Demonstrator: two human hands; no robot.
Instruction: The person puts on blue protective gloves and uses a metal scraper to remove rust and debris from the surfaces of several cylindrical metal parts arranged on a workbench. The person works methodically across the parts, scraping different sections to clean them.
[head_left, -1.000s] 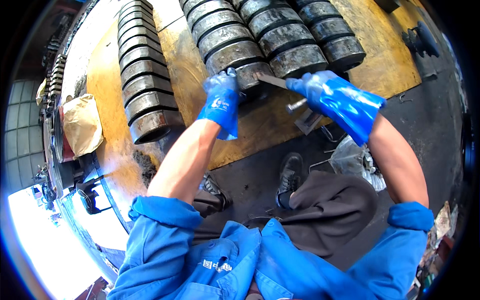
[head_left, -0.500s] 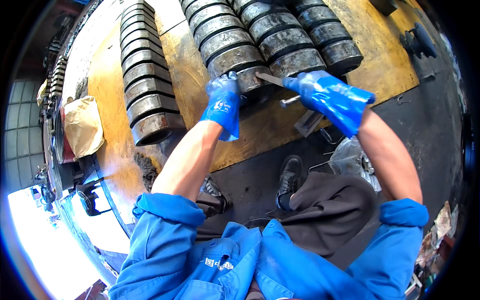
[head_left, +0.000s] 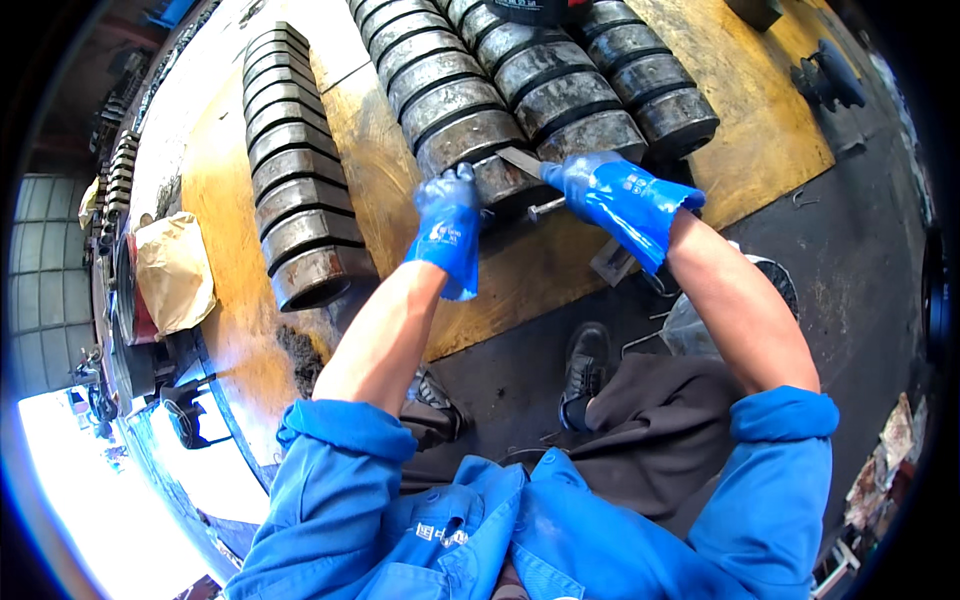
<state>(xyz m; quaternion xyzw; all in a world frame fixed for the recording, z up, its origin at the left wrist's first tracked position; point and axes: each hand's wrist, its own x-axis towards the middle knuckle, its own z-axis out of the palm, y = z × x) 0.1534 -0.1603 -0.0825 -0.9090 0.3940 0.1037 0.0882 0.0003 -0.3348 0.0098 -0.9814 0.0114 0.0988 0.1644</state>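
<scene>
Both hands wear blue rubber gloves. My left hand (head_left: 447, 205) is closed at the left side of the nearest metal ring (head_left: 503, 183), at the near end of a row of thick dark rings; its fingertips are partly hidden. My right hand (head_left: 615, 195) is wrapped round a flat metal blade (head_left: 522, 160), which looks like a file or scraper. Its tip points left and lies against the upper edge of that ring. The tool's handle is hidden in the glove. Just below the right hand, a bolt-like metal piece (head_left: 547, 208) sticks out; what it belongs to is unclear.
More rows of rings (head_left: 310, 215) lie on the yellowish worktable (head_left: 480, 300), left and right of the hands. A brown paper piece (head_left: 175, 270) is at the left, a dark spool-like part (head_left: 830, 75) at the far right. A clear plastic bag (head_left: 690, 325) sits below my right forearm.
My right hand has moved left with the blade, and the tip has shifted slightly left along the ring. My left hand stays at the ring. The whole view has shifted slightly.
</scene>
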